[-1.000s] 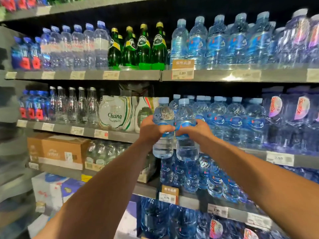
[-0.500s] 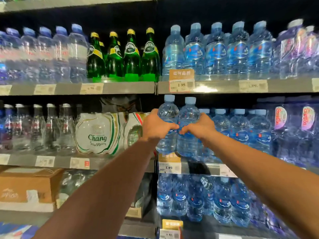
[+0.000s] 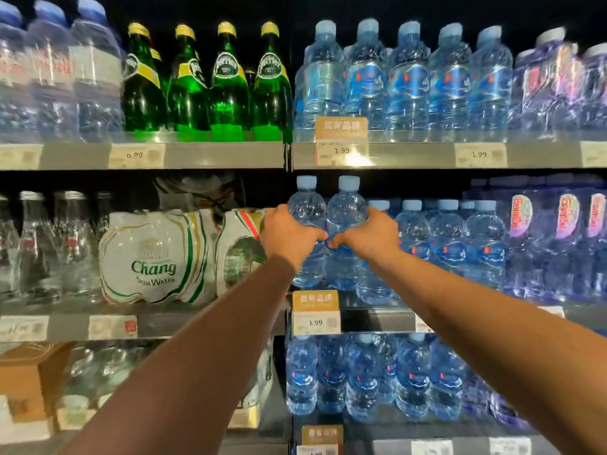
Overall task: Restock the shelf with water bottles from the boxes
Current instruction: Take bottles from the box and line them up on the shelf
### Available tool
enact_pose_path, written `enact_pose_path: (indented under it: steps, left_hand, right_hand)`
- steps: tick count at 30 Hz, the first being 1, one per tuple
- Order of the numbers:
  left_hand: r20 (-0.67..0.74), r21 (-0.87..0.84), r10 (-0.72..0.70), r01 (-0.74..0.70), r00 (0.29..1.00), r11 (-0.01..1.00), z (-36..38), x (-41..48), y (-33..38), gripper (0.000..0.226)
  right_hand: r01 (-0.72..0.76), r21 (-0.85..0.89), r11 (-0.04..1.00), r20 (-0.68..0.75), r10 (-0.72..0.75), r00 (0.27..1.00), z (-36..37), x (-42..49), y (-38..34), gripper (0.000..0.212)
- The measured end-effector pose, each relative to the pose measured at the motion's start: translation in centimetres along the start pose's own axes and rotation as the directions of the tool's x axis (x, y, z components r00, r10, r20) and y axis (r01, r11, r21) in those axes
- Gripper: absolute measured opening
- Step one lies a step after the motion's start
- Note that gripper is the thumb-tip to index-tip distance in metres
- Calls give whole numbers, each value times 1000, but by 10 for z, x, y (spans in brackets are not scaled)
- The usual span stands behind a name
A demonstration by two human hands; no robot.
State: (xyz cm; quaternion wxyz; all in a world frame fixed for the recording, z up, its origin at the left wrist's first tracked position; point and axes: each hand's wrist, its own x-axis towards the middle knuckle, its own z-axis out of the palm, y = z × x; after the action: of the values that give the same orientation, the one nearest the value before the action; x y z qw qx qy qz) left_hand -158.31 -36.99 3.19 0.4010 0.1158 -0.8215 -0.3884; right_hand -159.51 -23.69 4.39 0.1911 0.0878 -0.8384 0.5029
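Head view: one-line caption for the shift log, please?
Left hand and right hand hold two water bottles side by side at the middle shelf.

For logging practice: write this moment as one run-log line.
left hand: grips left bottle | right hand: grips right bottle | at: middle shelf

Chang pack (image 3: 154, 257) on shelf (image 3: 157, 326), left of bottles (image 3: 345, 208)

shelf: middle shelf (image 3: 180, 325) | on it: glass bottles (image 3: 36, 244), Chang packs (image 3: 154, 257), water bottles (image 3: 446, 244) | upright
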Motion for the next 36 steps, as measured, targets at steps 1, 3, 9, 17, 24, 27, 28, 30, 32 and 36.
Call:
enact_pose_path:
  steps: [1,3,9,17,24,27,28,30,32,36]
  left_hand:
    - [-3,-17,-1,1,1000,1000,5,2,-5,83]
    - [-15,-63,-20,19,1000,998,14,4,-15,82]
    - [4,-81,-55,55,998,995,6,-15,-11,68]
    - [-29,-22,-25,24,999,999,1,-17,-12,65]
    - [1,90,10,-10,1000,996,2,-16,-8,69]
    - [0,133,24,-24,1000,991,3,-15,-8,75]
    - [0,148,24,-24,1000,989,3,-15,-8,76]
    - [8,168,21,-22,1000,985,3,-13,-6,74]
    - [16,196,24,-26,1000,980,3,-13,-5,73]
    - [27,260,48,-53,999,964,2,-14,-6,73]
  right_hand:
    - [2,5,1000,-2,-2,1000,1,0,1,67]
    - [4,4,1000,4,-4,1000,3,-4,3,76]
    - [-11,-17,1000,10,11,1000,6,-6,9,79]
    - [-50,-26,998,5,51,999,14,-4,9,78]
    - [-52,-144,988,-13,51,999,16,-4,7,75]
    - [-51,-180,982,-10,50,999,15,-4,6,75]
    - [-52,-186,981,-3,52,999,14,-5,5,74]
    - [-58,-191,980,2,60,998,13,-5,2,69]
    - [-62,-197,978,2,64,998,13,-5,1,69]
    - [-61,-204,977,4,63,998,12,-5,0,70]
